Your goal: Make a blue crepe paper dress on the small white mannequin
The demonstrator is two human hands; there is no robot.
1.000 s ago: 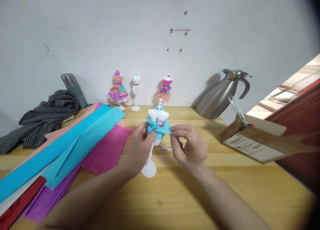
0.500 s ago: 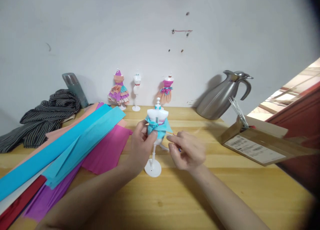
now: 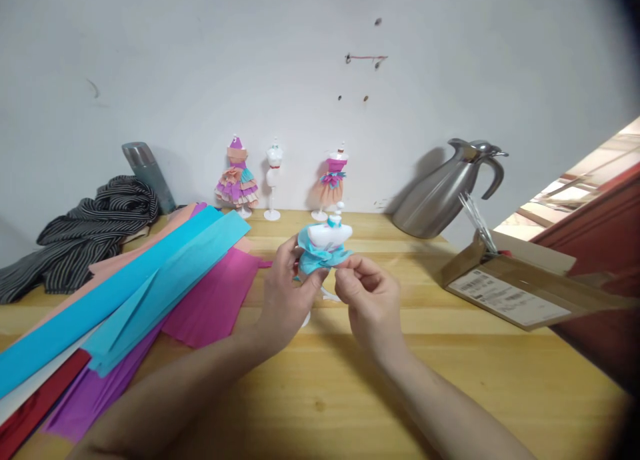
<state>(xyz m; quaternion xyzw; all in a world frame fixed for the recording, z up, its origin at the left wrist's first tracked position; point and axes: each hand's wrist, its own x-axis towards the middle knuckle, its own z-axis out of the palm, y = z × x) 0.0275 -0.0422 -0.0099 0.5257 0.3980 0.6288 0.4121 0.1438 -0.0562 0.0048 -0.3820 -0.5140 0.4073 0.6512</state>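
Observation:
A small white dress-form mannequin [image 3: 330,235] leans toward me, with light blue crepe paper [image 3: 320,258] wrapped about its torso. My left hand [image 3: 284,297] is closed around its body from the left, thumb in front on the paper. On the other side my right hand [image 3: 371,297] pinches the paper's right end between thumb and fingers. Most of the stand is hidden behind my left hand; only a bit of its white base shows. A curved white piece [image 3: 329,293] is partly visible between the hands, too small to name.
Crepe paper strips, blue [image 3: 125,290], magenta [image 3: 215,300] and others, lie at the left beside a striped cloth [image 3: 100,227] and a flask [image 3: 150,173]. Three mannequins, one in a ruffled dress [image 3: 237,180], stand by the wall. A steel jug [image 3: 440,193] and cardboard box [image 3: 510,290] are at right.
The mannequin has gone from upright to tilted toward me, its neck shifting right. My right hand has moved up against the paper and now pinches its end.

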